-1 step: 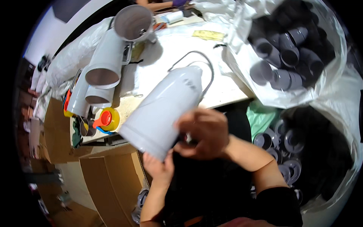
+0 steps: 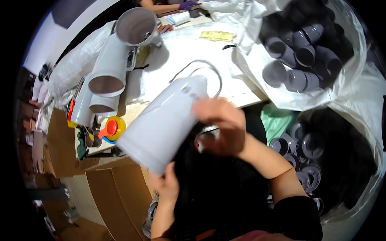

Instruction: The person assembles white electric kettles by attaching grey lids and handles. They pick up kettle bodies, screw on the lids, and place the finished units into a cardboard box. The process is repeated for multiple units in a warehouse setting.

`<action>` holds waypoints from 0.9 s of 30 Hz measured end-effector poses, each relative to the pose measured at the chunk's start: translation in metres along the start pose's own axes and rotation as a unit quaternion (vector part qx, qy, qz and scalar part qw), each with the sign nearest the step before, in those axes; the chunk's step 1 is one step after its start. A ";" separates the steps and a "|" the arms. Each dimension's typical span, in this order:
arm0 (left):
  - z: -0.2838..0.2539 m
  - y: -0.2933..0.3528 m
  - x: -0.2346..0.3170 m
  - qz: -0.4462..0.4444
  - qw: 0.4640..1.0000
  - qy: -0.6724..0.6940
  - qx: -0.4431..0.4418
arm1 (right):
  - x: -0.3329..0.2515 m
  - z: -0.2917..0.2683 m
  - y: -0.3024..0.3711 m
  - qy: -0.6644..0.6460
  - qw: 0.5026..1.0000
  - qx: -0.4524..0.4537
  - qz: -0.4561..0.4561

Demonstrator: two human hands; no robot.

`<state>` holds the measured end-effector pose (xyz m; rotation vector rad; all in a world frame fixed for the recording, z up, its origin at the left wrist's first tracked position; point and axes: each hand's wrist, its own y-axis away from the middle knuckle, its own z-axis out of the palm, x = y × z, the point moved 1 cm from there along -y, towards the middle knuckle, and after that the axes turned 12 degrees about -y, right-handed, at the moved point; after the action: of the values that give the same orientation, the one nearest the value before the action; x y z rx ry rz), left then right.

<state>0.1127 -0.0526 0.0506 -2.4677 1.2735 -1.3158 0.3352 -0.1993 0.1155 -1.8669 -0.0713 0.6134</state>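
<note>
A large, light-grey plastic cylinder (image 2: 161, 124) lies tilted in front of me, its wide end towards me and its narrower end far and right. A thin dark loop (image 2: 217, 70) arches off the narrow end. My left hand (image 2: 165, 184) grips the wide rim from below, thumb up along its edge. Beside the cylinder's right side is my right hand (image 2: 223, 128), blurred, with fingers curled. Something small with a shiny edge and a red spot shows in its palm; I cannot make out its kind. Whether those fingers touch the cylinder is unclear.
Several similar grey cylinders (image 2: 106, 76) stand at the table's left, near a yellow-and-orange container (image 2: 114, 127). Bags of grey fittings (image 2: 303, 52) and grey rings (image 2: 311, 146) are to the right. A cardboard box (image 2: 116, 193) is at lower left. Another person's gloved hand (image 2: 188, 5) shows at the far edge.
The cylinder has shifted a little left and towards me, turning slightly so that dark marks on its surface moved. My left hand has moved down with it; my right hand has risen slightly.
</note>
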 end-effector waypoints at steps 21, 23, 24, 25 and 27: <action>-0.028 -0.050 -0.045 -0.189 0.870 0.454 -0.007 | 0.054 -0.155 0.079 -0.565 0.617 0.364 0.410; -0.030 -0.053 -0.046 -0.183 0.879 0.439 -0.038 | 0.051 -0.118 0.096 -0.589 0.606 0.281 0.454; -0.033 -0.056 -0.044 -0.191 0.876 0.438 -0.059 | 0.047 -0.096 0.095 -0.516 0.632 0.296 0.498; -0.035 -0.060 -0.041 -0.200 0.874 0.437 -0.075 | 0.037 -0.089 0.081 -0.424 0.733 0.268 0.459; -0.037 -0.061 -0.044 -0.240 0.862 0.434 -0.102 | 0.014 -0.099 0.073 -0.260 0.887 0.195 0.329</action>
<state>0.1121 0.0287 0.0703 -2.4728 0.9054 -2.7745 0.3735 -0.3076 0.0701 -1.2658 0.3300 1.4740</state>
